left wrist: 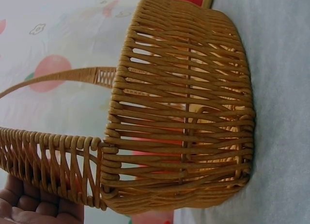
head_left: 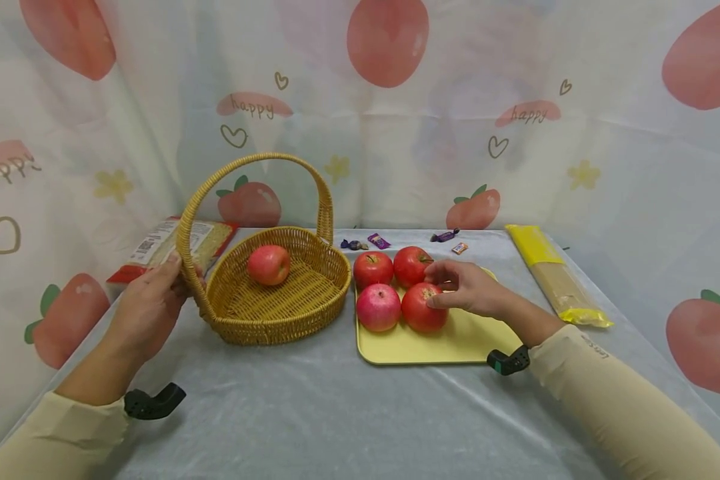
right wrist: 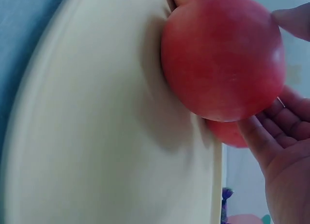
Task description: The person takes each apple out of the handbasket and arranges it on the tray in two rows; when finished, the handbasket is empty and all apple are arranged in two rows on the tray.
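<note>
On the left stands a wicker basket (head_left: 276,327) with a tall arched handle; one red apple (head_left: 269,265) lies inside it. My left hand (head_left: 150,303) holds the handle (left wrist: 48,161) near its lower left end, the fingers partly hidden behind the weave. To the right, several apples sit grouped on the left part of a yellow tray (head_left: 456,347). My right hand (head_left: 471,290) is at the front right apple (head_left: 423,313). In the right wrist view, thumb and fingers touch opposite sides of that apple (right wrist: 223,57), which appears to rest on the tray.
A red-edged bag of grain (head_left: 207,237) lies behind the basket at left. Small wrapped candies (head_left: 379,241) lie behind the tray. A yellow packet of noodles (head_left: 552,277) is at the right edge of the grey cloth-covered table (head_left: 312,413). A printed curtain (head_left: 396,133) hangs behind.
</note>
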`<state>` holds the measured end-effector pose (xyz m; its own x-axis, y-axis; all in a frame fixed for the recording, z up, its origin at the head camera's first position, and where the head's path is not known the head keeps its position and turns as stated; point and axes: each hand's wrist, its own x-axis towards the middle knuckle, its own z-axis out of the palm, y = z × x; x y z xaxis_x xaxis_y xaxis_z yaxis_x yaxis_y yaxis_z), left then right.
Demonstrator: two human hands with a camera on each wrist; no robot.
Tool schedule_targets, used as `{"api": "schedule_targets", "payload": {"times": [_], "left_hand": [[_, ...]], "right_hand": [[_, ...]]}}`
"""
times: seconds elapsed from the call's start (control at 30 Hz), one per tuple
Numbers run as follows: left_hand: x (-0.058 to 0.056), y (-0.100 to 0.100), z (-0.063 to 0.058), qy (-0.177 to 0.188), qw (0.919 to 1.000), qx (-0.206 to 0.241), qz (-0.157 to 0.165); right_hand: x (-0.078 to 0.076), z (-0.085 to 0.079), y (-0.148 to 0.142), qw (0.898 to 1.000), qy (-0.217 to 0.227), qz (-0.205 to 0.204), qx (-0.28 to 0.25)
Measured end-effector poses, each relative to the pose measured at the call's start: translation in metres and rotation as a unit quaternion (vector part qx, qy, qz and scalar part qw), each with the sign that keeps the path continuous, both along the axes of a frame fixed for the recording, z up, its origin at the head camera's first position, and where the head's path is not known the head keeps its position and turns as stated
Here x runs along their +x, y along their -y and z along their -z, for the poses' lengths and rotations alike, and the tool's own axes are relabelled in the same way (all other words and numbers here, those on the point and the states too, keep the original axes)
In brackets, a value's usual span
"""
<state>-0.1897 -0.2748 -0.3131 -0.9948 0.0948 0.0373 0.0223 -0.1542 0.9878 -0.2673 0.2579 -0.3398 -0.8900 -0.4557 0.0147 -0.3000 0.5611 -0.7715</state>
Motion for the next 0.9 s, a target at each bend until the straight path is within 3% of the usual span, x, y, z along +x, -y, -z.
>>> {"api": "schedule_targets", "payload": {"times": [0.53,0.9], "left_hand": [[0.001,-0.003,0.001,-0.037,0.9992,0.012,0.003],[0.001,-0.002,-0.001,-0.023,0.9997,0.004,-0.001]], "right_hand": [[-0.004,-0.015,0.019,0.999,-0.004,-0.019,-0.042],[-0.007,-0.024,0.049,0.998,-0.004,-0.051,-0.045]]}}
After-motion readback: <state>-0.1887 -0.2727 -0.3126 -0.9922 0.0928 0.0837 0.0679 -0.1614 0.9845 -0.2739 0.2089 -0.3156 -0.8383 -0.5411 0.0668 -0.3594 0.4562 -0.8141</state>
